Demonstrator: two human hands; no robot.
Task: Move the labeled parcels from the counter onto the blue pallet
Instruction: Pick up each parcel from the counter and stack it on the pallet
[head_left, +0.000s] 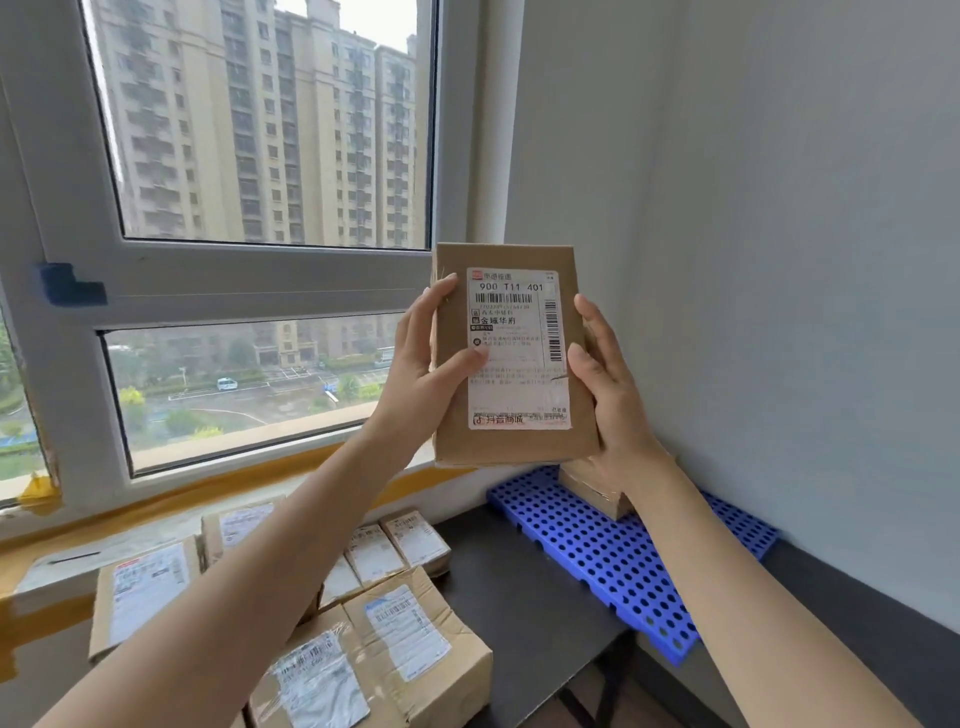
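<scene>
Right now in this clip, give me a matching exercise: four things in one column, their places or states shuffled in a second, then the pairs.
Things:
1. held parcel
2. blue pallet
3. taped box
4. parcel pile

Places or states:
A. lying on the pallet's far end
B. lower left, under the window
C. raised upright between left hand and right hand, label facing the camera
D. flat on the dark counter by the wall

Pairs: 1-C, 2-D, 3-A, 4-B
</scene>
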